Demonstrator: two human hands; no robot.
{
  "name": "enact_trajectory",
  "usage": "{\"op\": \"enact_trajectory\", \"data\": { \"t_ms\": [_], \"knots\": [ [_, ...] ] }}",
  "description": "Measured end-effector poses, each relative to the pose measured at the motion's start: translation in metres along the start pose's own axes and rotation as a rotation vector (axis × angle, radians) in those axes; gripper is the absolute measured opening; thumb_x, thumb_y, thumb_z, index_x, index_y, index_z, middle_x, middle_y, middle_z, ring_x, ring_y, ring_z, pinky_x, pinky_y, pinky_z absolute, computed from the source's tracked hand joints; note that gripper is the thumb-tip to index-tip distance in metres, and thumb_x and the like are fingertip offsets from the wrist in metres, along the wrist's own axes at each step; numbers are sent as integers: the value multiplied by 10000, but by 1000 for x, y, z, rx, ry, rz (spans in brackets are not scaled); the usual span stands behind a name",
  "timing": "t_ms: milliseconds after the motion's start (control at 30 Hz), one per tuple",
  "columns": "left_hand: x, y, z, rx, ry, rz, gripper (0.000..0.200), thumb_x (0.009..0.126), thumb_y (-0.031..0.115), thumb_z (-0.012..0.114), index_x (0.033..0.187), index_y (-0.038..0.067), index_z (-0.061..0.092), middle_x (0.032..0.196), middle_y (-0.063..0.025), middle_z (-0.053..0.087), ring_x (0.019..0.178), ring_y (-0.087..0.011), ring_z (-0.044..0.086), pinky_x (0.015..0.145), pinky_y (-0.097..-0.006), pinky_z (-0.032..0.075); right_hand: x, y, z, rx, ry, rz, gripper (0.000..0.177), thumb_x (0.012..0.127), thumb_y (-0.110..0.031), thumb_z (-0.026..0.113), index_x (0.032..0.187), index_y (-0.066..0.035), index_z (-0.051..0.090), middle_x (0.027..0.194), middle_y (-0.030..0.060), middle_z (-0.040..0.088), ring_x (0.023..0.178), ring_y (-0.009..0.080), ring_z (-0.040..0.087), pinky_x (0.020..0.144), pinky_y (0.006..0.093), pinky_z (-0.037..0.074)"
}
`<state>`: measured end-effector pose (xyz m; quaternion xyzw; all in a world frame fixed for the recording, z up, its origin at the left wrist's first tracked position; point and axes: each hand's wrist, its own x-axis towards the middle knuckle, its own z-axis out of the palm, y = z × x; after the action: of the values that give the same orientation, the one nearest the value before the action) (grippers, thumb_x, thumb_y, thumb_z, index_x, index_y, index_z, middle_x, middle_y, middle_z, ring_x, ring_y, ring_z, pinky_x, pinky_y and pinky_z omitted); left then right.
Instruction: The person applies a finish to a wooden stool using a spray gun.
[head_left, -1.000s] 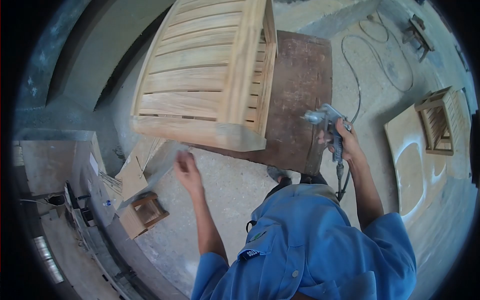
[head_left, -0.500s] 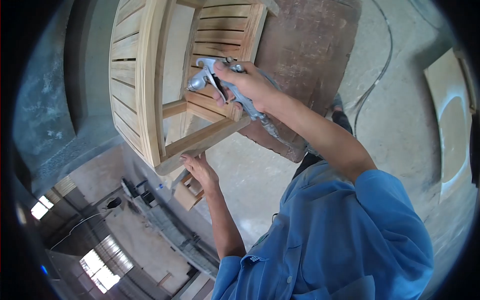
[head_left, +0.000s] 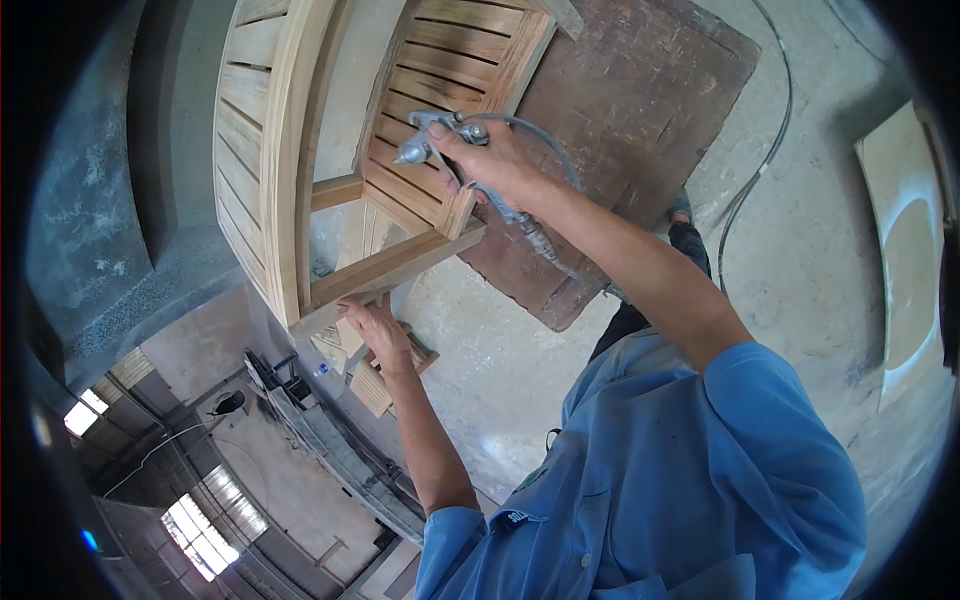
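Note:
My right hand (head_left: 490, 160) is closed around a metal spray gun (head_left: 440, 140), its nozzle pointing left toward the slatted wood. A hose runs from the gun. My left hand (head_left: 375, 328) grips the lower rail of a light wooden slatted frame (head_left: 385, 268) near its bottom corner, with part of the fingers hidden behind the wood. The frame stands tilted, with one slatted panel (head_left: 240, 130) at the left and another (head_left: 455, 60) behind the gun.
A worn brown board (head_left: 630, 110) lies on the concrete floor beyond the gun. A dark hose (head_left: 775, 140) curves across the floor at the right, near a pale panel (head_left: 905, 260). Small slatted wooden pieces (head_left: 372, 388) lie below my left hand. Part of a leg (head_left: 688, 240) shows near my right arm.
The wooden frame has shifted and turned slightly in view, its lower corner moving left with my left hand. The spray gun in my right hand has moved slightly right and up.

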<state>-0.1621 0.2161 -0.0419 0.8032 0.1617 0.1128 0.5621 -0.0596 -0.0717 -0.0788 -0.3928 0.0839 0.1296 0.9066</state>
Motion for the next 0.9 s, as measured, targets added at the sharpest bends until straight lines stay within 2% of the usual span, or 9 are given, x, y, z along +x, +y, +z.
{"op": "enact_trajectory", "data": {
  "t_ms": [300, 400, 500, 633, 667, 700, 733, 833, 900],
  "knots": [
    [2, 7, 6, -2, -18, -9, 960, 886, 705, 466, 1530, 97, 97, 1568, -164, 122, 1431, -357, 194, 1122, -589, 282, 0, 35, -8, -209, 147, -115, 410, 935, -413, 631, 952, -7, 693, 624, 67, 609, 457, 111, 553, 344, 252, 368],
    [9, -4, 0, 47, 8, 25, 855, 942, 649, 419, 1503, 59, 158, 1554, -182, 158, 1409, -346, 254, 1092, -520, 366, -11, 23, 7, -228, 102, -101, 382, 942, -391, 625, 947, -15, 693, 643, 56, 617, 487, 109, 567, 363, 256, 385],
    [13, -7, -4, 39, -54, 9, 811, 951, 633, 424, 1474, 50, 213, 1524, -176, 233, 1400, -333, 272, 1089, -512, 369, -49, -2, 19, -76, 6, -132, 345, 944, -370, 624, 933, -32, 692, 654, 31, 621, 532, 104, 587, 399, 249, 409],
    [24, -26, -2, 0, -39, 102, 657, 986, 562, 444, 1369, 34, 366, 1320, -124, 438, 1221, -247, 436, 1006, -436, 412, -112, -19, 4, -305, -25, -228, 263, 940, -287, 636, 908, -30, 683, 704, 10, 655, 629, 71, 600, 548, 230, 458],
    [25, -27, 4, -42, -35, 121, 657, 986, 562, 444, 1369, 34, 366, 1320, -124, 438, 1221, -247, 436, 1006, -436, 412, -126, -16, -5, -390, -60, -263, 299, 962, -311, 602, 1012, -21, 650, 733, 22, 652, 604, 68, 572, 494, 221, 433],
    [25, -27, 9, -52, 39, 145, 511, 994, 490, 477, 1219, 32, 442, 1146, -72, 473, 1066, -190, 441, 924, -373, 407, -138, -14, -15, -475, -91, -297, 354, 984, -336, 567, 1116, -11, 618, 762, 35, 648, 578, 65, 544, 439, 212, 409],
    [25, -27, 16, -63, 113, 166, 394, 1003, 419, 511, 1069, 31, 517, 972, -19, 509, 911, -132, 447, 842, -311, 401, -146, -16, -22, -510, -92, -328, 354, 984, -336, 567, 1116, -11, 618, 762, 35, 648, 578, 65, 544, 439, 212, 409],
    [34, -23, 19, 3, 161, 237, 471, 1019, 448, 454, 1172, 10, 532, 1089, -54, 557, 1012, -166, 494, 918, -334, 403, -168, -33, -33, -518, -36, -443, 422, 962, -383, 599, 1116, 9, 614, 798, 51, 655, 607, 74, 563, 455, 206, 418],
    [48, -7, 20, -12, 166, 223, 484, 1020, 434, 462, 1202, -8, 540, 1128, -70, 560, 1051, -175, 504, 961, -330, 389, -176, -54, -28, -456, 35, -458, 222, 929, -95, 604, 1116, 14, 651, 828, 38, 685, 729, 92, 632, 650, 253, 503]
  ]
}}
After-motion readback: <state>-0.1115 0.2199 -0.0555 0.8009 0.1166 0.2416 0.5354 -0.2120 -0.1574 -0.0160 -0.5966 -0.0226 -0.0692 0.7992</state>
